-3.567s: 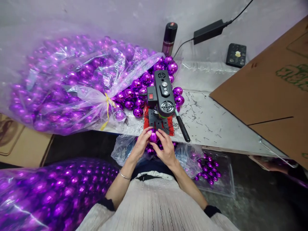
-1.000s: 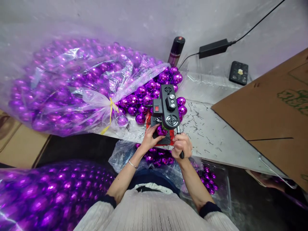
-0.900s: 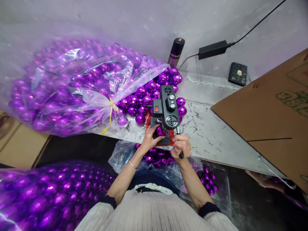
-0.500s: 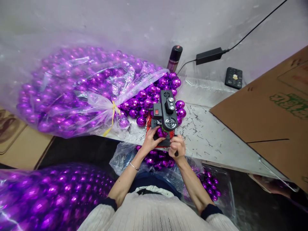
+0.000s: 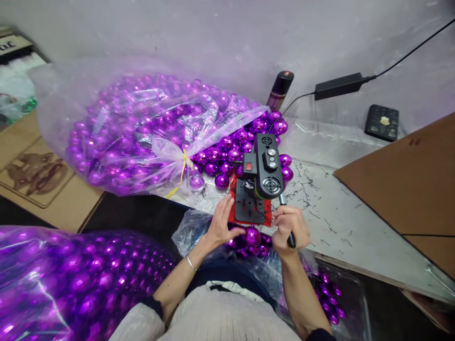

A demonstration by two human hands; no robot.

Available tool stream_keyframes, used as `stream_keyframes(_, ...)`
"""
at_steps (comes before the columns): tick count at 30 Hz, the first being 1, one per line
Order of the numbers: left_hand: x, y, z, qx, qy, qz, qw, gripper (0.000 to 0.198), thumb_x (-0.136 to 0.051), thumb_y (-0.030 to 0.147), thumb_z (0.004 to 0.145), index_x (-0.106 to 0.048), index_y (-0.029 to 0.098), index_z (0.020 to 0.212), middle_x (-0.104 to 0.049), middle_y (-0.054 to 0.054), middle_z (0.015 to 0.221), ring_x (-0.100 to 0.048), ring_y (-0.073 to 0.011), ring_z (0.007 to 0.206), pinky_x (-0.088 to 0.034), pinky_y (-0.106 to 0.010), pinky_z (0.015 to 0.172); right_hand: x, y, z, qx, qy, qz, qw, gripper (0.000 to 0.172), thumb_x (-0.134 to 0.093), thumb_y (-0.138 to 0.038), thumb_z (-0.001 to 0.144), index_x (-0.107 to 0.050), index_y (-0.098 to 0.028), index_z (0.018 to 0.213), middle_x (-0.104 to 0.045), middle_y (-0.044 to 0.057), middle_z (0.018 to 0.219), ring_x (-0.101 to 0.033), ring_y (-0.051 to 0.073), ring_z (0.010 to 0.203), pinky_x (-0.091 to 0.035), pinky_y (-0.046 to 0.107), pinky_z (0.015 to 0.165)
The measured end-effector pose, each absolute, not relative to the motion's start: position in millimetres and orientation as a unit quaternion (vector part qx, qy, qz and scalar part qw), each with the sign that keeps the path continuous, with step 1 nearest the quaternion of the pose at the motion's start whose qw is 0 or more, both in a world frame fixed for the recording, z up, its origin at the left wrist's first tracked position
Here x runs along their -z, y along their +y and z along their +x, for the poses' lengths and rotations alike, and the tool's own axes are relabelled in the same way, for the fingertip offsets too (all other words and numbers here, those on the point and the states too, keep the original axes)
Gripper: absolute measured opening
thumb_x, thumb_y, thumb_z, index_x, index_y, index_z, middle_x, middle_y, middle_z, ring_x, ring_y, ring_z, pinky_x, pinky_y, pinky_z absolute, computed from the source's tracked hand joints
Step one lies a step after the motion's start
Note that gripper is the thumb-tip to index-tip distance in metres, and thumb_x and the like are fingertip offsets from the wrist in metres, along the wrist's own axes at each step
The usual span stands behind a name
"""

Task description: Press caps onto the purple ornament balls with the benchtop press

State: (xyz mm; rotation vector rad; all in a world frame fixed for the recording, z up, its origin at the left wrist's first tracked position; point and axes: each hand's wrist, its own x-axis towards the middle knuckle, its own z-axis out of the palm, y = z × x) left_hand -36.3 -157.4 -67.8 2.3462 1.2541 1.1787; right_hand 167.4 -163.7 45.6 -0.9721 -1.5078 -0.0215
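Purple ball [image 5: 253, 235] is out from under the press [image 5: 266, 163] now, at the desk's [image 5: 341, 222] near edge. It sits against the left hand's [image 5: 221, 222] thumb, fingers fanned apart. Right hand [image 5: 288, 226] is still clamped on the lever [image 5: 292, 240], so that stroke looks done. Loose balls [image 5: 227, 154] crowd the press's left and back sides.

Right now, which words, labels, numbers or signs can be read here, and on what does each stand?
None reads clearly.
Dark letters on the box at top left: blurred.
Brown print on the flat cardboard: a drawing, no legible words.
Marks on the machine buttons: too small.
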Motion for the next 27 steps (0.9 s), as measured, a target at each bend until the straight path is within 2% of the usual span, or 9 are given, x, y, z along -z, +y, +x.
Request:
stream_keyframes(3,49.2,-116.3,-44.6,-0.370,0.590,0.715,0.062,0.073,-0.053,0.058,0.105,-0.038,0.016,0.163,-0.052,-0.027,0.161,-0.052,-0.0380,0.151,-0.044,-0.058,0.121,-38.7,-164.7,167.2,0.009,-0.657,-0.425,0.623,0.029,-0.051,-0.013,0.099,-0.056,-0.023,0.073,-0.066,-0.001,0.075,-0.061,0.013,0.066,-0.047,0.030,0.062)
stream_keyframes(5,37.3,-88.3,-45.7,-0.317,0.659,0.679,0.063,0.066,-0.055,0.056,0.105,-0.050,0.014,0.155,-0.055,-0.028,0.158,-0.059,-0.0397,0.143,-0.048,-0.057,0.115,-38.8,-164.7,167.2,0.011,-0.658,-0.425,0.622,0.028,-0.051,-0.014,0.100,-0.057,-0.023,0.074,-0.066,-0.001,0.076,-0.062,0.013,0.067,-0.047,0.029,0.062)
stream_keyframes(8,26.4,-67.1,-45.2,-0.288,0.675,0.669,0.118,0.063,-0.064,0.057,0.101,-0.060,0.013,0.146,-0.067,-0.026,0.143,-0.067,-0.0387,0.130,-0.052,-0.055,0.110,-42.6,-164.1,167.0,0.017,-0.661,-0.422,0.620,0.028,-0.051,-0.016,0.101,-0.057,-0.023,0.075,-0.066,0.000,0.075,-0.063,0.014,0.067,-0.047,0.029,0.061)
stream_keyframes(11,23.5,-72.0,-45.1,-0.400,0.640,0.615,0.227,0.066,-0.071,0.064,0.094,-0.064,0.017,0.140,-0.075,-0.018,0.128,-0.072,-0.0333,0.119,-0.057,-0.048,0.105,-45.7,-163.7,166.9,0.022,-0.665,-0.418,0.618,0.027,-0.051,-0.017,0.102,-0.058,-0.023,0.076,-0.066,0.000,0.075,-0.063,0.014,0.067,-0.048,0.030,0.060)
stream_keyframes(14,25.1,-88.1,-43.8,-0.512,0.556,0.505,0.417,0.068,-0.069,0.069,0.093,-0.062,0.022,0.142,-0.076,-0.012,0.123,-0.077,-0.0255,0.104,-0.065,-0.038,0.088,-47.3,-163.8,167.0,0.025,-0.665,-0.423,0.615,0.027,-0.052,-0.018,0.102,-0.059,-0.024,0.076,-0.067,0.001,0.075,-0.063,0.015,0.066,-0.048,0.031,0.059)
stream_keyframes(16,28.2,-98.4,-40.9,-0.521,0.494,0.444,0.535,0.065,-0.068,0.066,0.094,-0.060,0.024,0.143,-0.078,-0.010,0.119,-0.079,-0.0220,0.097,-0.066,-0.034,0.080,-49.4,-164.0,166.9,0.025,-0.661,-0.430,0.614,0.028,-0.052,-0.019,0.101,-0.059,-0.024,0.074,-0.067,0.001,0.074,-0.064,0.016,0.066,-0.048,0.032,0.060)
stream_keyframes(18,32.7,-106.7,-36.1,-0.507,0.466,0.415,0.594,0.063,-0.072,0.063,0.092,-0.061,0.023,0.139,-0.079,-0.010,0.118,-0.079,-0.0219,0.096,-0.067,-0.034,0.080,-53.3,-164.0,166.3,0.020,-0.657,-0.437,0.614,0.029,-0.053,-0.019,0.101,-0.058,-0.024,0.073,-0.067,0.001,0.072,-0.064,0.016,0.067,-0.047,0.033,0.060)
stream_keyframes(22,42.7,-118.7,-21.6,-0.482,0.483,0.462,0.567,0.065,-0.079,0.056,0.088,-0.060,0.022,0.141,-0.078,-0.011,0.123,-0.078,-0.0244,0.107,-0.065,-0.038,0.093,-63.7,-162.5,163.8,0.012,-0.649,-0.443,0.619,0.029,-0.052,-0.018,0.102,-0.056,-0.024,0.074,-0.064,0.000,0.070,-0.063,0.016,0.067,-0.045,0.032,0.061)
stream_keyframes(27,49.9,-125.2,-2.3,-0.432,0.536,0.583,0.432,0.072,-0.087,0.050,0.084,-0.060,0.021,0.143,-0.076,-0.013,0.130,-0.075,-0.0291,0.117,-0.061,-0.044,0.103,-68.1,-161.6,162.8,0.015,-0.650,-0.444,0.616,0.029,-0.051,-0.018,0.104,-0.055,-0.023,0.075,-0.065,0.000,0.072,-0.063,0.015,0.069,-0.045,0.032,0.062)
